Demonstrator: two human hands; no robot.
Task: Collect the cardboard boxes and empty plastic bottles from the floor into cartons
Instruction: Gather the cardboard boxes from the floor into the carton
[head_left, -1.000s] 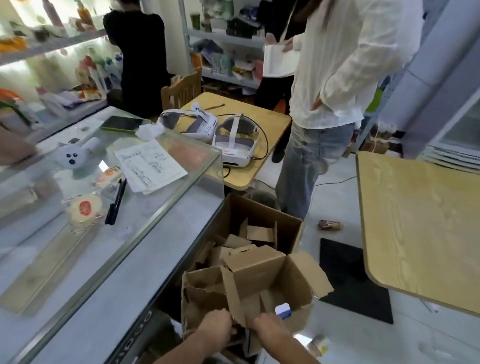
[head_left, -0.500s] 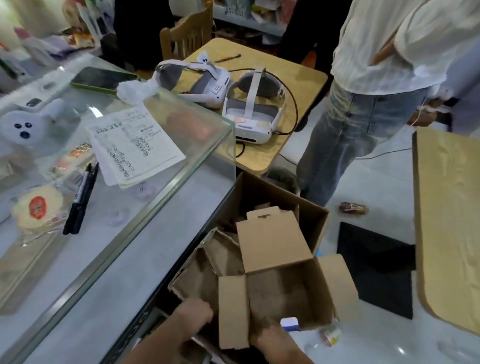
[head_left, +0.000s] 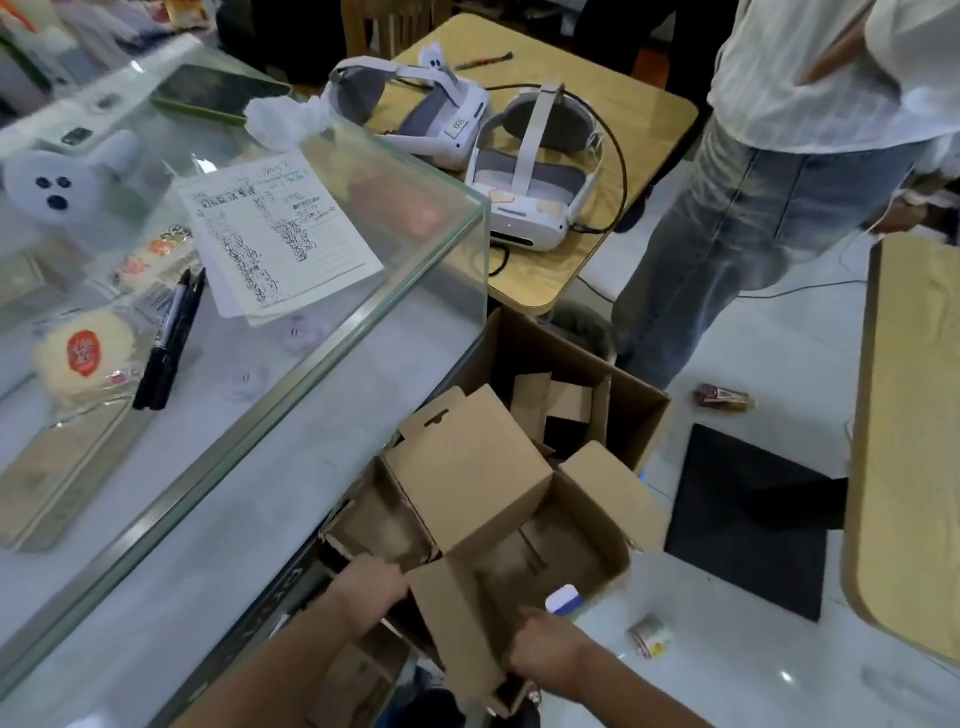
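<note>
I hold an opened brown cardboard box (head_left: 483, 499) with both hands, low in the view beside the glass counter. My left hand (head_left: 371, 590) grips its left side and my right hand (head_left: 545, 647) grips its near right edge. The flaps stand open and the box tilts toward a larger open carton (head_left: 631, 400) on the floor behind it, which holds several flattened cardboard pieces. A small bottle (head_left: 649, 635) lies on the white floor to the right of my right hand. A dark bottle (head_left: 722, 397) lies farther off near a person's feet.
A glass counter (head_left: 311, 364) with papers, pens and packets fills the left. A wooden table (head_left: 587, 156) with two white headsets stands behind the carton. A person in jeans (head_left: 727, 234) stands close by. A black mat (head_left: 753, 519) and another wooden table (head_left: 909, 467) are at right.
The box in my hands has come up and turned, its flaps swinging open toward the big carton. My view has tipped downward and closer to the floor.
</note>
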